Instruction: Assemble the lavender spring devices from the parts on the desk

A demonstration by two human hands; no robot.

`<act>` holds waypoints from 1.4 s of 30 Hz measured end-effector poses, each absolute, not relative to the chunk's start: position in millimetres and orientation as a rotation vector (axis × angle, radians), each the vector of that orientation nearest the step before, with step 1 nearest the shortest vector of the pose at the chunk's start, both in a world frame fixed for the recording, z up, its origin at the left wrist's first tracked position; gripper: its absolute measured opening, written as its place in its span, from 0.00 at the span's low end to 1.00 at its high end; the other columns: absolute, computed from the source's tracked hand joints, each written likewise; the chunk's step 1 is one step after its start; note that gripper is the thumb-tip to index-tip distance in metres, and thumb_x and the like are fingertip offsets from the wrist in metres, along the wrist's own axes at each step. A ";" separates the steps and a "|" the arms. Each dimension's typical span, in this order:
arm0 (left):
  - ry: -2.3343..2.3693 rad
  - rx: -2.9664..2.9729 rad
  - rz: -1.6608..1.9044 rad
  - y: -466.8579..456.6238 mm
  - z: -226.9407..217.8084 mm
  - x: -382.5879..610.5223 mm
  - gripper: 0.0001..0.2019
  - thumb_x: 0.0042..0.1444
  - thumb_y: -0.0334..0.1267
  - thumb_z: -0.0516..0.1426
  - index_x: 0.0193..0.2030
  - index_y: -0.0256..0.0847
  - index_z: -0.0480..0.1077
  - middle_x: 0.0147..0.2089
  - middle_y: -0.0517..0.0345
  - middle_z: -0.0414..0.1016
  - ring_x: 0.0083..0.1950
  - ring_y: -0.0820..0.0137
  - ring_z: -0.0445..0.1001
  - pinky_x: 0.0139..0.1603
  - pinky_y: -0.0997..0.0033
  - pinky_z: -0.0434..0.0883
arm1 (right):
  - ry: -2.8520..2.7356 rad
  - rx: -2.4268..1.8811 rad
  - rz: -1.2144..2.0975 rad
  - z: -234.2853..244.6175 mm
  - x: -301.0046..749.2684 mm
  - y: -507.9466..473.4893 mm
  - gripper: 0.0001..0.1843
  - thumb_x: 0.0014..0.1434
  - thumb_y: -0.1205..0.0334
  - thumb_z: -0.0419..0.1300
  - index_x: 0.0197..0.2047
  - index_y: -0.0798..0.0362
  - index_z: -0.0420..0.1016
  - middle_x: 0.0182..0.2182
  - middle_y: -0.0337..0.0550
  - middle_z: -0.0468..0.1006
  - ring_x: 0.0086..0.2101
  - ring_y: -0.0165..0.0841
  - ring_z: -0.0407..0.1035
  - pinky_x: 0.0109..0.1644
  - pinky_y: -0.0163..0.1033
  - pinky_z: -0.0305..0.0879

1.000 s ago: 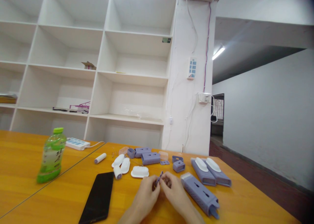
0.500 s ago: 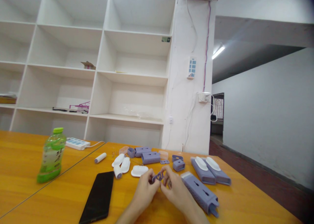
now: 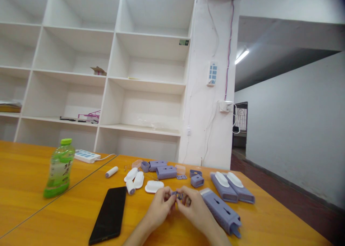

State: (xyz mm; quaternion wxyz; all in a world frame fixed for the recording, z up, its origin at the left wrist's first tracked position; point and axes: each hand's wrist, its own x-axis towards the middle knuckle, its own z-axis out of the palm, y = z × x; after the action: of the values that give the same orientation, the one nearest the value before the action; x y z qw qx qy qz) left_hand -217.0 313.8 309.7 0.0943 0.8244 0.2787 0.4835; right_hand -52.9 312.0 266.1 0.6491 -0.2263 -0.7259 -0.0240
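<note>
Between the fingertips of my left hand (image 3: 161, 207) and my right hand (image 3: 192, 205) is a small purple plastic piece with cut-out openings (image 3: 178, 195). Both hands pinch it, one from each side, above the table; fingers cover part of it. Right of my right hand lies a long purple plastic housing (image 3: 222, 212) with two slots and an open flap at its near end. Just beyond my left hand a white oval bristled piece (image 3: 154, 186) rests on the table. A small purple block-shaped cap (image 3: 197, 181) sits beyond my right hand.
A black phone (image 3: 109, 215) lies left of my hands, and a green bottle (image 3: 59, 168) stands farther left. Purple housings (image 3: 166, 172), white oval pieces (image 3: 138, 180) and white rollers (image 3: 111, 172) lie behind. Two housings with white tops (image 3: 225, 188) are at right. A power strip (image 3: 86, 156) lies at back left.
The small purple piece has turned to a flatter angle between my fingers, and my right fingers have closed in on it. The whole view has shifted slightly.
</note>
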 end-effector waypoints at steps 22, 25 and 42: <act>0.894 2.378 1.353 326.6 305.1 -222.8 0.09 0.53 0.44 0.59 0.31 0.41 0.66 0.19 0.65 0.71 0.15 0.77 0.61 0.16 0.78 0.55 | -1.671 -0.598 -0.199 263.3 -53.8 317.5 0.13 0.61 0.69 0.58 0.43 0.50 0.83 0.32 0.41 0.78 0.34 0.35 0.71 0.41 0.36 0.61; 0.907 2.399 1.348 327.7 304.2 -223.9 0.10 0.54 0.45 0.58 0.32 0.41 0.66 0.20 0.65 0.71 0.15 0.77 0.61 0.16 0.78 0.56 | -1.688 -0.616 -0.217 262.4 -53.1 315.0 0.16 0.61 0.70 0.58 0.47 0.49 0.82 0.35 0.42 0.79 0.36 0.36 0.72 0.42 0.36 0.62; 0.937 2.615 1.534 315.5 306.8 -222.2 0.05 0.52 0.34 0.56 0.27 0.40 0.65 0.25 0.65 0.63 0.29 0.72 0.63 0.31 0.73 0.58 | -1.692 -0.581 -0.207 264.4 -53.8 299.9 0.09 0.63 0.67 0.58 0.40 0.50 0.80 0.33 0.40 0.79 0.35 0.35 0.72 0.40 0.36 0.61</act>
State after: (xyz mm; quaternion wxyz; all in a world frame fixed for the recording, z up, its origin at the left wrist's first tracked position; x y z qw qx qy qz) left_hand -222.2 315.5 306.8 -0.0161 0.8240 0.2951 0.4834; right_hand -53.8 299.9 264.4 0.6214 -0.2529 -0.7361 -0.0901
